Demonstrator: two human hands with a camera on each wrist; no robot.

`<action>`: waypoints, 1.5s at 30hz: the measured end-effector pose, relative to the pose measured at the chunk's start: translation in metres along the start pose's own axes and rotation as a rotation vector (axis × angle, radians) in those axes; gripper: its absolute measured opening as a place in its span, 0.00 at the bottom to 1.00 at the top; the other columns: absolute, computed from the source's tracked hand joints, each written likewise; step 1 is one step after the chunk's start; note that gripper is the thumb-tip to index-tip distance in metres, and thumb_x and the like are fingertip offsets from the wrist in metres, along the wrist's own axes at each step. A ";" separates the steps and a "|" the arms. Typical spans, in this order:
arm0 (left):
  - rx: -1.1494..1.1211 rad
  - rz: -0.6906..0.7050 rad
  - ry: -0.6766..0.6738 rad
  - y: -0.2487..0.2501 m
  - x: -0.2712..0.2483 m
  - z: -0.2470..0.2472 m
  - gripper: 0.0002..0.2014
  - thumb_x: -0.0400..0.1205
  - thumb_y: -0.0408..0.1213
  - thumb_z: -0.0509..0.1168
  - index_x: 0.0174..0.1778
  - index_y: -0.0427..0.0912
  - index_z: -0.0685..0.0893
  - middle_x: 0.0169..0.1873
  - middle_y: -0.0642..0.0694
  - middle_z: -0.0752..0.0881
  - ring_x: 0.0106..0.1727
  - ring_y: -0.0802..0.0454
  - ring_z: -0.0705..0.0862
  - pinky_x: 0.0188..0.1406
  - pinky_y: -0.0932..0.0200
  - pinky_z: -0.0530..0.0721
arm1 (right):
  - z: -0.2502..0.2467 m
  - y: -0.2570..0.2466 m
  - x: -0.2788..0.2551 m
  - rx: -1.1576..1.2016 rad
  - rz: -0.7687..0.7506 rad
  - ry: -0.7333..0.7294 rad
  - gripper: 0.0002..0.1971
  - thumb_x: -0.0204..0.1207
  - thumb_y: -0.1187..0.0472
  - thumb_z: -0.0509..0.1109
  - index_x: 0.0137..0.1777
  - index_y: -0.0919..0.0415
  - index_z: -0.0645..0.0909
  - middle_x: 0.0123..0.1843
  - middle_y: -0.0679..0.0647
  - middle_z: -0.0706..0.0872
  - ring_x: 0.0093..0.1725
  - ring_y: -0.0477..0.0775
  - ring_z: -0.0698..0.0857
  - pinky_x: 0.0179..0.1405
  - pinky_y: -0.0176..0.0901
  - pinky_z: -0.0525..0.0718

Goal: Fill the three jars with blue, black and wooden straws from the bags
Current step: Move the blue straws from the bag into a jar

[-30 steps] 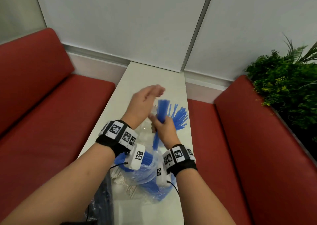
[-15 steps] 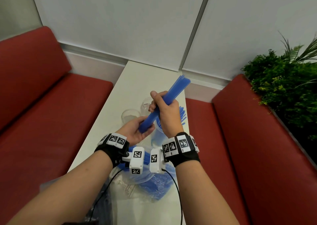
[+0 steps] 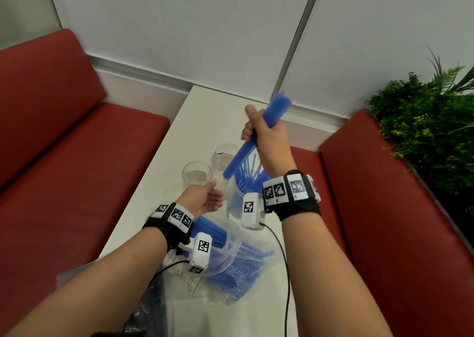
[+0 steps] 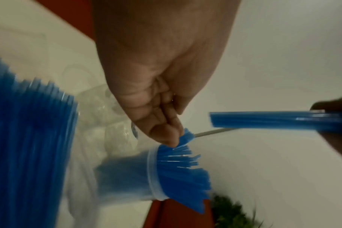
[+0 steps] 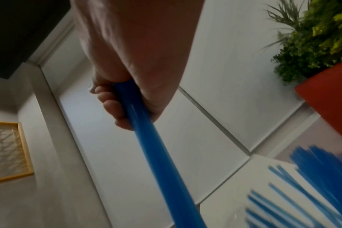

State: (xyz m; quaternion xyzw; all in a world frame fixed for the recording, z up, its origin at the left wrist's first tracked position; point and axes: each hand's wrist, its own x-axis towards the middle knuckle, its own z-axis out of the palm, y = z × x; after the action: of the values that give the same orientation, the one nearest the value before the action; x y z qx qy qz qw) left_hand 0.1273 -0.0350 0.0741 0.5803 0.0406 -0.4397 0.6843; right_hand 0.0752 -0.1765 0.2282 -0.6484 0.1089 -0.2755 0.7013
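My right hand (image 3: 269,141) is raised over the table and grips a thick bundle of blue straws (image 3: 237,160), which slants up and to the right. The right wrist view shows those fingers (image 5: 111,108) wrapped round the bundle (image 5: 152,154). Lower down, my left hand (image 3: 206,199) is palm up with loosely curled fingers and holds nothing. Just right of it stands a clear jar (image 4: 152,174) packed with blue straws, partly hidden behind my right wrist in the head view. Two empty clear jars (image 3: 197,177) (image 3: 224,157) stand beyond the left hand.
A clear bag of blue straws (image 3: 230,257) lies open on the narrow white table (image 3: 205,110) near me. A dark bag of black straws (image 3: 151,308) lies at the front left edge, and pale straws (image 3: 177,262) show under my left wrist. Red benches flank the table, and a plant (image 3: 431,121) stands on the right.
My left hand has let go of the bundle's lower end and dropped back, now empty. The right hand has lifted the bundle higher and farther over the jars.
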 end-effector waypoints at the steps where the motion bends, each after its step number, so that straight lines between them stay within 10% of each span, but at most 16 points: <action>1: 0.090 0.031 0.023 -0.003 0.003 -0.004 0.19 0.87 0.42 0.62 0.37 0.30 0.85 0.32 0.35 0.86 0.27 0.47 0.86 0.26 0.60 0.87 | -0.005 -0.005 0.009 -0.016 -0.043 0.041 0.15 0.77 0.49 0.80 0.36 0.51 0.78 0.29 0.49 0.78 0.29 0.51 0.78 0.36 0.44 0.82; 9: 1.239 0.270 -0.021 -0.025 0.012 -0.021 0.09 0.80 0.33 0.68 0.48 0.33 0.91 0.48 0.41 0.91 0.49 0.48 0.87 0.50 0.61 0.82 | -0.038 0.030 0.044 -0.262 -0.072 0.252 0.19 0.78 0.44 0.78 0.31 0.52 0.79 0.29 0.50 0.82 0.32 0.48 0.80 0.45 0.44 0.80; 17: 2.066 0.216 -0.302 -0.059 0.016 -0.017 0.28 0.79 0.41 0.71 0.74 0.45 0.72 0.69 0.41 0.74 0.71 0.38 0.72 0.65 0.40 0.79 | -0.057 0.121 0.021 -0.291 0.197 0.314 0.09 0.78 0.60 0.80 0.41 0.60 0.83 0.39 0.56 0.85 0.41 0.52 0.82 0.52 0.51 0.81; 23: 2.168 0.241 -0.284 -0.062 0.023 -0.020 0.16 0.85 0.35 0.62 0.70 0.42 0.77 0.68 0.41 0.77 0.69 0.40 0.76 0.65 0.44 0.77 | -0.065 0.119 0.027 -0.376 0.009 0.392 0.09 0.79 0.63 0.77 0.56 0.55 0.83 0.43 0.47 0.84 0.46 0.43 0.84 0.52 0.39 0.83; 27: 2.223 0.244 -0.204 -0.059 0.022 -0.014 0.13 0.87 0.37 0.58 0.66 0.43 0.79 0.63 0.43 0.83 0.65 0.42 0.81 0.68 0.45 0.73 | -0.061 0.123 0.016 -0.670 -0.168 0.390 0.16 0.86 0.58 0.68 0.72 0.56 0.78 0.67 0.48 0.82 0.66 0.40 0.78 0.67 0.23 0.70; 31: 2.252 0.224 -0.172 -0.054 0.016 -0.010 0.14 0.87 0.36 0.56 0.67 0.43 0.78 0.64 0.44 0.82 0.66 0.43 0.79 0.68 0.45 0.71 | -0.063 0.140 0.006 -0.982 -0.035 0.229 0.15 0.88 0.57 0.65 0.69 0.61 0.83 0.67 0.55 0.84 0.73 0.55 0.77 0.84 0.52 0.60; 39: 2.271 0.196 -0.115 -0.042 -0.007 -0.007 0.16 0.87 0.34 0.57 0.71 0.44 0.76 0.67 0.46 0.81 0.68 0.45 0.79 0.70 0.49 0.71 | -0.056 0.135 -0.002 -1.072 -0.100 0.243 0.34 0.87 0.46 0.66 0.89 0.54 0.60 0.89 0.59 0.61 0.91 0.63 0.53 0.88 0.55 0.39; 45: 2.214 0.176 -0.093 -0.034 -0.023 -0.001 0.16 0.88 0.35 0.56 0.71 0.43 0.79 0.68 0.45 0.81 0.68 0.45 0.81 0.68 0.49 0.78 | -0.054 0.134 -0.020 -1.401 0.264 -0.075 0.42 0.86 0.31 0.52 0.92 0.49 0.42 0.93 0.60 0.42 0.90 0.68 0.36 0.85 0.71 0.33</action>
State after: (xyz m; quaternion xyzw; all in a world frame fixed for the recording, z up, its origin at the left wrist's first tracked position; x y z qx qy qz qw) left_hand 0.0920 -0.0189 0.0612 0.8546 -0.4413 -0.2043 -0.1821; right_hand 0.0639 -0.2112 0.0873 -0.9369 0.3139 -0.0310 0.1506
